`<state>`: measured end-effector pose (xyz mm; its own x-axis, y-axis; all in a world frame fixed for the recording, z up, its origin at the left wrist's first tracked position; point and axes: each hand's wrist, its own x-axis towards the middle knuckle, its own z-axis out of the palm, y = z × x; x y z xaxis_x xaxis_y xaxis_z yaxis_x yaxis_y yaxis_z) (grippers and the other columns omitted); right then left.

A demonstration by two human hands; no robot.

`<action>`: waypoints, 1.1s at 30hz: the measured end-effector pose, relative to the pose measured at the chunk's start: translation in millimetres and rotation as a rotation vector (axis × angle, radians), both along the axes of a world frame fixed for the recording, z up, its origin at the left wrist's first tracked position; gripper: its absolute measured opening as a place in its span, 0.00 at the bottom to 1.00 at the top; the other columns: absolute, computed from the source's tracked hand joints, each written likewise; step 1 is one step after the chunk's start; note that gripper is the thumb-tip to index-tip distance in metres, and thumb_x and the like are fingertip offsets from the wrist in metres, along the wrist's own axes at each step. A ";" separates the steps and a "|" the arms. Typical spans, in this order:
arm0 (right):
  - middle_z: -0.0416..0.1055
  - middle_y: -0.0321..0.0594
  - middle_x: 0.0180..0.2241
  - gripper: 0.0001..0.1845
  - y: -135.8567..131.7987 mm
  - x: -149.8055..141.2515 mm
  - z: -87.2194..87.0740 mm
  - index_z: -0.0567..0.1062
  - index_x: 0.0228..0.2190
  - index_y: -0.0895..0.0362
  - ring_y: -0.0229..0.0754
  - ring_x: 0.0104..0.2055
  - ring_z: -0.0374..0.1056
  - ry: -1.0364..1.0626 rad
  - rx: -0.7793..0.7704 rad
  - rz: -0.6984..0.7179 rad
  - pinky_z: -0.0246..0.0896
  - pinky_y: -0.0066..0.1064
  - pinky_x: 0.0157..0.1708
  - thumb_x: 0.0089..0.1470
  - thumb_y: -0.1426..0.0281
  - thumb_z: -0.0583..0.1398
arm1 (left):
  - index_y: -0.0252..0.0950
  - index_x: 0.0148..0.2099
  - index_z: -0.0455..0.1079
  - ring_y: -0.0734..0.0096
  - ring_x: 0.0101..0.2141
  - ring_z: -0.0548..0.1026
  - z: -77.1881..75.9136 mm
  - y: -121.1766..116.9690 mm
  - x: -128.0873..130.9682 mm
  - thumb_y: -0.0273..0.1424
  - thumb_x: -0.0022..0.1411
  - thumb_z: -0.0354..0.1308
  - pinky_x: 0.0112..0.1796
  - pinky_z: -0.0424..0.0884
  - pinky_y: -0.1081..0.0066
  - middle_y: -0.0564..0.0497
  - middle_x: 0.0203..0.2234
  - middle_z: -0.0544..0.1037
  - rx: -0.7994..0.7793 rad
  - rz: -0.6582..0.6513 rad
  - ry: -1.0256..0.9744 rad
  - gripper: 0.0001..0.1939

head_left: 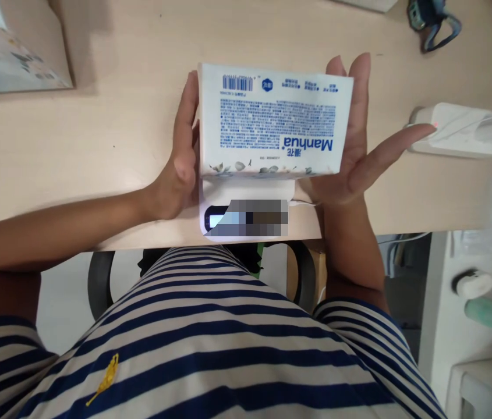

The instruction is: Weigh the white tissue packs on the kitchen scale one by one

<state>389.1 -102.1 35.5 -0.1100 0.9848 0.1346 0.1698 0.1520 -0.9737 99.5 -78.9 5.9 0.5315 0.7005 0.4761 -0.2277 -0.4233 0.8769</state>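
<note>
A white tissue pack [276,119] with blue print, a barcode and a "Manhua" label, upside down to me, sits between my hands above a white digital scale [250,189]. My left hand [180,157] lies along the pack's left side, fingers straight and close against it. On the other side, my right hand [353,151] bears on the pack's right edge with its thumb stretched far out; the pack covers part of its fingers. Part of the scale's lit display is blurred out. Whether the pack rests on the scale is hidden.
A larger floral-printed package [18,52] stands at the far left of the wooden desk [132,145]. At the right lies a white device [450,131] with a cable, and a dark strapped object [431,23] is behind it. A chair armrest [99,285] shows below the desk edge.
</note>
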 end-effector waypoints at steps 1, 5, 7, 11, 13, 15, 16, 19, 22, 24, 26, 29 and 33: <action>0.46 0.15 0.85 0.69 -0.1 1.8 -1.9 0.53 0.80 0.27 0.53 0.89 0.33 0.032 0.008 0.041 0.38 0.55 0.87 0.44 0.13 0.41 | 0.73 0.84 0.36 0.36 0.84 0.49 0.0 -0.4 0.5 0.79 0.67 0.42 0.75 0.60 0.33 0.58 0.85 0.48 0.018 0.013 -0.008 0.51; 0.51 0.22 0.84 0.73 1.5 5.3 -19.0 0.53 0.79 0.26 0.59 0.89 0.38 0.087 0.045 0.126 0.47 0.61 0.85 0.38 0.11 0.46 | 0.68 0.86 0.37 0.28 0.81 0.57 1.7 -5.8 -1.0 0.71 0.52 0.75 0.74 0.64 0.29 0.50 0.82 0.55 -0.062 0.099 0.067 0.72; 0.49 0.25 0.85 0.78 3.0 3.0 -25.9 0.50 0.80 0.27 0.65 0.88 0.42 0.054 0.079 0.120 0.53 0.66 0.82 0.33 0.10 0.51 | 0.64 0.86 0.40 0.27 0.81 0.55 -0.1 -10.0 -3.9 0.64 0.46 0.82 0.75 0.64 0.29 0.46 0.82 0.55 -0.137 0.154 0.099 0.77; 0.48 0.33 0.85 0.83 0.6 -3.5 -24.4 0.46 0.82 0.30 0.72 0.86 0.46 -0.043 0.093 0.092 0.58 0.77 0.78 0.33 0.14 0.62 | 0.61 0.86 0.38 0.28 0.81 0.53 -11.7 -16.1 -9.9 0.58 0.46 0.85 0.77 0.59 0.28 0.43 0.81 0.55 -0.133 0.227 0.133 0.79; 0.48 0.36 0.85 0.83 -3.9 -3.2 -23.9 0.46 0.82 0.31 0.74 0.85 0.49 -0.064 0.097 0.091 0.61 0.78 0.76 0.33 0.17 0.66 | 0.60 0.86 0.39 0.27 0.80 0.55 -16.5 -16.6 -12.5 0.56 0.43 0.87 0.77 0.58 0.27 0.41 0.78 0.57 -0.082 0.250 0.153 0.81; 0.48 0.39 0.85 0.85 -8.2 0.4 -28.8 0.47 0.83 0.32 0.76 0.84 0.52 -0.054 0.115 0.102 0.62 0.79 0.75 0.31 0.17 0.67 | 0.57 0.86 0.41 0.25 0.78 0.57 -17.0 -15.5 -14.9 0.56 0.38 0.89 0.77 0.58 0.26 0.38 0.76 0.59 -0.016 0.254 0.171 0.84; 0.47 0.40 0.85 0.86 -9.8 2.9 -32.9 0.48 0.83 0.33 0.76 0.83 0.52 -0.049 0.123 0.105 0.62 0.79 0.75 0.31 0.16 0.65 | 0.55 0.85 0.44 0.25 0.77 0.58 -15.4 -14.7 -16.2 0.55 0.35 0.90 0.77 0.59 0.26 0.37 0.75 0.60 0.011 0.247 0.178 0.84; 0.49 0.38 0.85 0.78 -10.5 9.1 -45.4 0.49 0.82 0.29 0.74 0.85 0.49 -0.030 0.172 0.097 0.57 0.79 0.76 0.38 0.12 0.55 | 0.53 0.79 0.54 0.28 0.73 0.65 -6.1 -12.9 -22.6 0.54 0.37 0.89 0.74 0.67 0.29 0.36 0.72 0.64 0.017 0.236 0.169 0.74; 0.52 0.33 0.84 0.64 -7.3 7.9 -48.5 0.51 0.80 0.21 0.71 0.83 0.54 0.007 0.256 0.074 0.50 0.79 0.79 0.48 0.14 0.49 | 0.53 0.75 0.56 0.33 0.70 0.71 4.9 -12.7 -39.0 0.50 0.43 0.88 0.69 0.74 0.31 0.37 0.68 0.68 -0.076 0.263 0.115 0.65; 0.53 0.34 0.84 0.59 -5.2 4.1 -45.9 0.54 0.79 0.19 0.73 0.80 0.62 0.050 0.276 0.044 0.51 0.81 0.77 0.51 0.16 0.50 | 0.52 0.75 0.55 0.34 0.70 0.74 13.0 -11.7 -60.0 0.49 0.47 0.87 0.67 0.77 0.33 0.37 0.68 0.71 -0.140 0.293 0.068 0.62; 0.52 0.34 0.84 0.57 -3.6 0.7 -43.5 0.56 0.78 0.18 0.74 0.78 0.66 0.081 0.262 0.026 0.56 0.81 0.75 0.53 0.17 0.50 | 0.51 0.74 0.56 0.33 0.70 0.76 24.3 -6.9 -90.2 0.49 0.48 0.87 0.65 0.80 0.35 0.36 0.68 0.74 -0.184 0.371 0.011 0.60; 0.50 0.30 0.85 0.57 -2.1 -1.0 -44.5 0.55 0.78 0.16 0.71 0.79 0.64 0.073 0.237 0.037 0.59 0.75 0.76 0.51 0.17 0.52 | 0.47 0.73 0.58 0.33 0.65 0.81 52.3 10.8 -147.3 0.52 0.47 0.86 0.60 0.84 0.39 0.35 0.63 0.81 -0.203 0.571 -0.073 0.60; 0.47 0.28 0.85 0.57 -1.1 -1.3 -48.2 0.53 0.78 0.16 0.68 0.79 0.63 0.054 0.243 0.035 0.57 0.73 0.76 0.53 0.17 0.52 | 0.43 0.69 0.68 0.35 0.61 0.85 98.6 45.8 -224.3 0.54 0.48 0.85 0.60 0.85 0.46 0.38 0.54 0.88 -0.117 0.666 -0.108 0.53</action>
